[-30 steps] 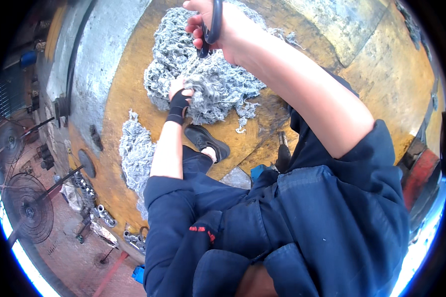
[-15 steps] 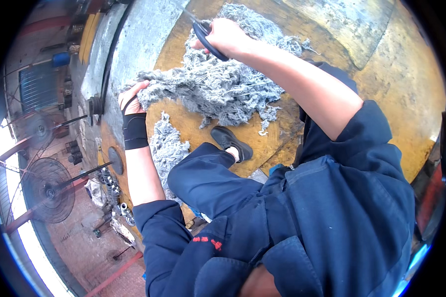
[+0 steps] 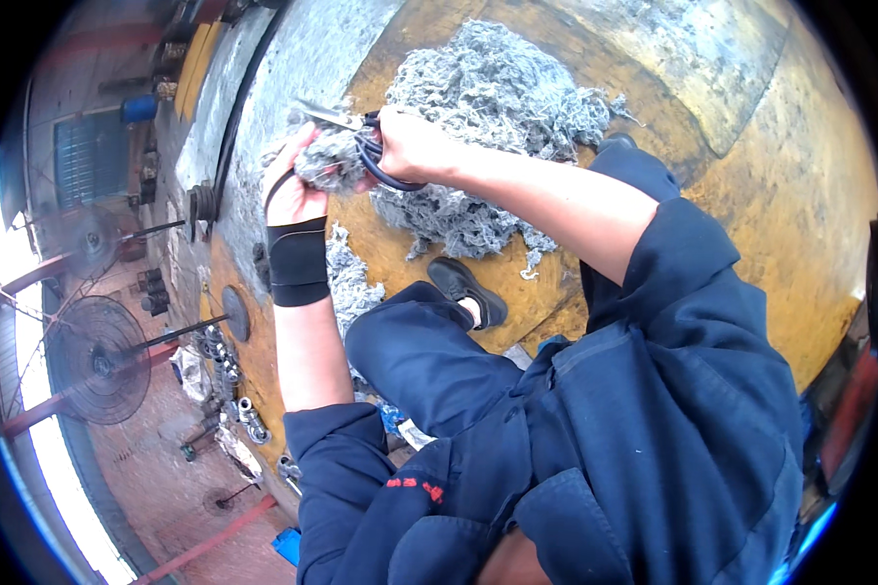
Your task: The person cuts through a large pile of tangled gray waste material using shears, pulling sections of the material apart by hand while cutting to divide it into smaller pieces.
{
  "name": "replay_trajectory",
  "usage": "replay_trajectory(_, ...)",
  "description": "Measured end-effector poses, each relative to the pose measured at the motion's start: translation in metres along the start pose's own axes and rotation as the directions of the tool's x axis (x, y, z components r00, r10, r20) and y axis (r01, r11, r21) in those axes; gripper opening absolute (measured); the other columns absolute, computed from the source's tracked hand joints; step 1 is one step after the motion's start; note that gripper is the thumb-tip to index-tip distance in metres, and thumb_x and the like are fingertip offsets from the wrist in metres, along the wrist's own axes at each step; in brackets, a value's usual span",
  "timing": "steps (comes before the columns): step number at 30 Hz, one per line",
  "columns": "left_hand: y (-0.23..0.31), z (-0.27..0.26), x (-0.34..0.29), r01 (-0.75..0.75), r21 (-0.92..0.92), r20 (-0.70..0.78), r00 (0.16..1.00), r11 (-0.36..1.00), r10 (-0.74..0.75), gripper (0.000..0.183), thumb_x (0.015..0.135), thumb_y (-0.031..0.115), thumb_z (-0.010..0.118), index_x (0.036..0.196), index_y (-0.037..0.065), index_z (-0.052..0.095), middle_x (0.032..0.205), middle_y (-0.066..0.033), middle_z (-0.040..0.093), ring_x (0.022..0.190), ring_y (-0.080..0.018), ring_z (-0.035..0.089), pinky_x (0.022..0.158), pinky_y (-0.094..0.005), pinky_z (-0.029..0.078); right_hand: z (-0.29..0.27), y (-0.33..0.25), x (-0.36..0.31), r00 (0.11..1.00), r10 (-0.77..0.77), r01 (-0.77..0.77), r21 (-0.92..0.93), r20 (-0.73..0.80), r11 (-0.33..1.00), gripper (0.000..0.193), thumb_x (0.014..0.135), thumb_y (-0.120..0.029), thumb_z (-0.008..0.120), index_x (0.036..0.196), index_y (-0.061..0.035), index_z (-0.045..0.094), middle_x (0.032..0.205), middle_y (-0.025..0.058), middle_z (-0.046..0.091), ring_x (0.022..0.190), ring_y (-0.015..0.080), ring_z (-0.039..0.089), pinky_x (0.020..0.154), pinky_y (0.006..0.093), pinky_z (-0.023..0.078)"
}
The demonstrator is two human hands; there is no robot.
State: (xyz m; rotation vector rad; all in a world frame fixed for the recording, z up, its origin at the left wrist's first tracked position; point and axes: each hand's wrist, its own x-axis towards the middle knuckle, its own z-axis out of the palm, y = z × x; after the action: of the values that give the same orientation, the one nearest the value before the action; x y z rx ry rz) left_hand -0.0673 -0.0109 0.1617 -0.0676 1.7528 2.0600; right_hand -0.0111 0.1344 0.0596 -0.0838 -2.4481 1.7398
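Observation:
A clump of grey shredded fibre point(image 3: 330, 161) is gripped in my left hand point(image 3: 298, 190), which wears a black wrist wrap point(image 3: 299, 261). My right hand point(image 3: 407, 148) is closed around the black handles of a pair of scissors point(image 3: 369, 146). Their metal blades point left, over the top of the clump. Both hands are close together, and the clump lies between them. Beyond and to the right spreads a large grey fibre pile point(image 3: 502, 83) on a yellow worn surface. A smaller fibre heap point(image 3: 349, 273) lies beside my left forearm, partly hidden by my leg.
My black shoe point(image 3: 468, 292) rests on the yellow surface point(image 3: 790, 195) near the big pile. Grey metal sheeting point(image 3: 307, 58) runs along the far left. Past the left edge, lower down, are standing fans point(image 3: 99, 361) and metal fittings point(image 3: 254, 421).
My right hand has moved left and nearer with the scissors, from over the pile to the left hand. The strip of fibre stretched from the left hand to the pile is now a separate bunch.

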Motion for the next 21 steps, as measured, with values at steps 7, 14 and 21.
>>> replay_trajectory(7,-0.013,-0.002,0.013,0.026,-0.188,0.159,0.987,0.982,0.005,0.018,0.089,0.013,0.061,0.102,0.0,0.061,0.094,-0.0104,0.067,0.08,-0.0201,0.065,0.066,-0.0324,0.055,0.008,-0.003,0.023,0.984,-0.163,0.176,0.233,-0.075,0.956,0.081,0.063,-0.049,0.08,0.112,0.0072,0.049,0.096,0.0275,0.064,0.094,0.0376,0.064,0.083,0.0398,0.05)
replay_trajectory(14,-0.018,-0.006,0.006,-0.255,0.076,0.152,0.958,0.964,0.242,0.02,0.083,0.016,0.072,0.099,0.005,0.068,0.091,-0.0054,0.069,0.08,-0.012,0.063,0.07,-0.0261,0.047,-0.017,-0.014,0.026,0.996,-0.085,0.089,0.14,-0.033,0.986,0.061,0.061,-0.022,0.081,0.107,0.0058,0.053,0.087,0.0141,0.062,0.08,0.0208,0.063,0.075,0.0302,0.051)
replay_trajectory(21,-0.095,-0.023,0.035,-0.406,0.155,-0.024,0.91,0.901,0.414,0.014,0.085,0.011,0.063,0.097,0.005,0.067,0.08,-0.0018,0.066,0.068,-0.0086,0.058,0.062,-0.0237,0.047,-0.02,-0.001,0.02,0.973,-0.23,0.225,-0.151,-0.018,0.963,0.074,0.058,-0.037,0.087,0.111,0.0012,0.054,0.091,0.013,0.063,0.081,0.0207,0.064,0.077,0.0331,0.051)
